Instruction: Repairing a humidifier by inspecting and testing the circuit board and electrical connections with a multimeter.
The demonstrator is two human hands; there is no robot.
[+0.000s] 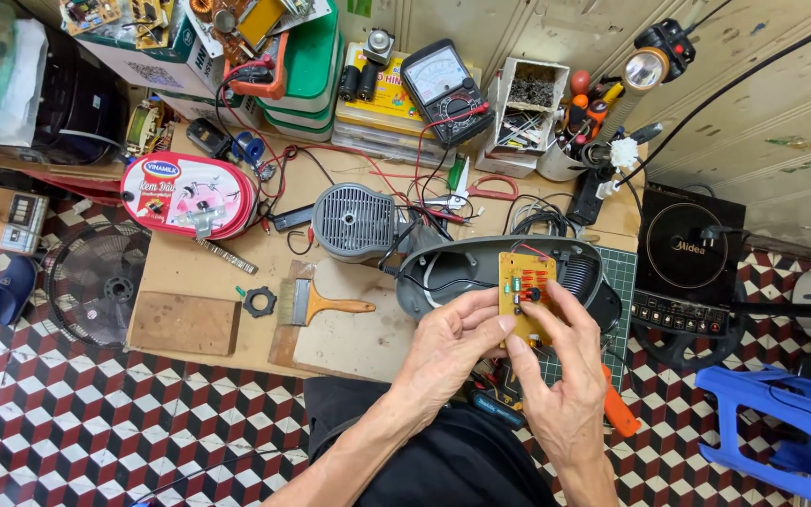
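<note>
Left hand (452, 343) fingers pinch left edge of board (525, 296); right hand (560, 376) fingers pinch right edge, thumb at lower edge. Board upright between fingertips, over grey housing (443, 268). Step, as judged: inspecting board. Next move calls for steady grip, wires spared. Brush (321, 303) well left; meter (443, 89) far beyond.

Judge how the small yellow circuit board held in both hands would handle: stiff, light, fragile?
The circuit board looks flat and thin, so probably stiff and light. Both the left hand and right hand pinch its edges; small raised parts and attached wires suggest fragility and tugging if pulled.
</note>
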